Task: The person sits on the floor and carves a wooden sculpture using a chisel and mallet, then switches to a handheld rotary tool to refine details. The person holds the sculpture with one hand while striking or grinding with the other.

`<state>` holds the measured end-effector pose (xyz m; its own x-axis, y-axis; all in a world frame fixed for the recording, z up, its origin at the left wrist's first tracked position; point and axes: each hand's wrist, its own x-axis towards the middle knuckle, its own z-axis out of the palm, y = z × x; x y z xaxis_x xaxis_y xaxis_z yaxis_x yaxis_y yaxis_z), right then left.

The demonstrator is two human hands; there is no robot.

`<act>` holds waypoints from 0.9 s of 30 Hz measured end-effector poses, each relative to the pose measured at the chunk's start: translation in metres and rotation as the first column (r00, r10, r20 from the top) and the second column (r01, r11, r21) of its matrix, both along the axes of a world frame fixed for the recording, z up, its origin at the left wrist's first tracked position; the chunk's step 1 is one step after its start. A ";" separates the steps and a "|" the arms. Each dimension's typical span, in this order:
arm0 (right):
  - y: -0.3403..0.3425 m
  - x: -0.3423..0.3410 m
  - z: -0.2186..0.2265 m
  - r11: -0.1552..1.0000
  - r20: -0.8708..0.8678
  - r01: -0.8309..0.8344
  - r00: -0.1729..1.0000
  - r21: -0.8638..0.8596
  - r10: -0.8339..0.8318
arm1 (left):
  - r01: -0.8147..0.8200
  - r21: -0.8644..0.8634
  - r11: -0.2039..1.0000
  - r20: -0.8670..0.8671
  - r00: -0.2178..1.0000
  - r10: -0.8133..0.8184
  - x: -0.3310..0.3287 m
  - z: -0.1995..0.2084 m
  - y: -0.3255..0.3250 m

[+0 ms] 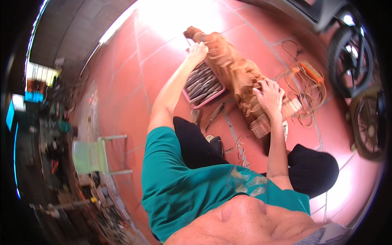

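Note:
A long reddish-brown wood carving (230,61) with a rippled surface lies slantwise in front of me, its outline slightly blurred. Near its far end, my left hand (199,52) is closed against the carving's left side; its fingertips are partly hidden. My right hand (269,92) lies over the near part, fingers bent around the wood. Squared blocks of wood show at the near end (260,125). Beside the carving, below my left forearm, a pink tray (200,104) holds several slim wooden-handled tools (204,83).
A loose tool (215,115) and wood chips (241,153) lie on the red tile floor by my feet. To the right are an orange power tool with a coiled cord (312,73), a wheel (350,61) and a fan (367,118). A green chair (90,157) stands left.

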<state>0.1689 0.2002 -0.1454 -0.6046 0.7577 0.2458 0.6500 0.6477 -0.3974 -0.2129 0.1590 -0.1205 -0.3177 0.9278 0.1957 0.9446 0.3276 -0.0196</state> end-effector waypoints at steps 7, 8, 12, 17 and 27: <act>0.000 -0.002 0.005 0.995 0.115 -0.063 0.991 -0.072 0.071 | 0.018 -0.051 0.999 -0.012 1.000 -0.018 0.021 -0.010 -0.062; 0.005 0.001 0.003 0.997 0.150 -0.049 0.987 -0.054 0.057 | 0.098 -0.103 0.990 0.075 0.993 -0.090 0.027 -0.006 -0.050; 0.024 0.014 -0.008 0.995 0.153 -0.100 0.983 0.004 0.099 | 0.076 -0.080 0.994 0.111 0.992 -0.067 0.075 0.029 -0.029; 0.027 -0.003 -0.008 0.976 0.115 -0.218 0.969 -0.018 0.218 | 0.035 0.087 0.996 0.236 0.970 -0.055 0.113 0.066 -0.073; 0.081 -0.001 -0.035 0.954 0.066 -0.299 0.952 -0.013 0.299 | -0.086 0.608 0.790 0.304 0.944 -0.131 0.163 0.092 -0.097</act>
<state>0.1676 0.2810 -0.1805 -0.8184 0.5403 0.1958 0.4519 0.8155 -0.3617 -0.0502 0.0620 -0.0280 -0.4418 0.6570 0.6109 0.8696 0.1464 0.4715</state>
